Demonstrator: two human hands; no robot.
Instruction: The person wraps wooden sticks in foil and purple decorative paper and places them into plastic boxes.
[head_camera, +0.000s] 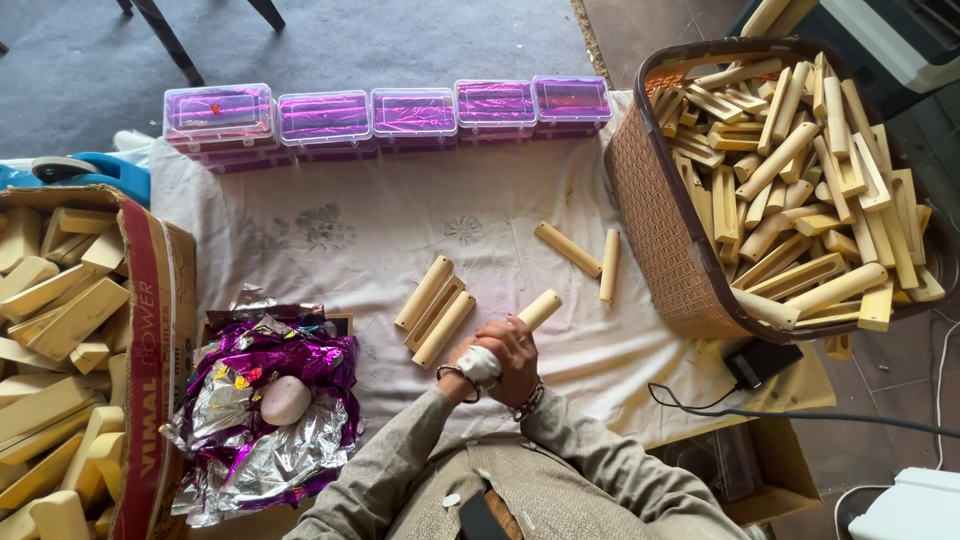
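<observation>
Both my hands meet low in the middle of the head view over a white cloth (380, 230). My right hand (515, 350) grips a pale wooden stick (540, 307) that points up and right. My left hand (470, 362) presses a small white rag (480, 365) against the stick's near end. Just left of my hands, three similar wooden sticks (435, 310) lie side by side. Two more sticks (585, 255) lie apart to the upper right.
A brown woven basket (650, 220) full of wooden sticks stands at right. A cardboard box (160, 300) of wooden pieces stands at left. Purple foil sheets (260, 410) with a pale stone lie near me. Several purple-filled plastic boxes (410, 112) line the cloth's far edge. A black cable (800, 415) runs at right.
</observation>
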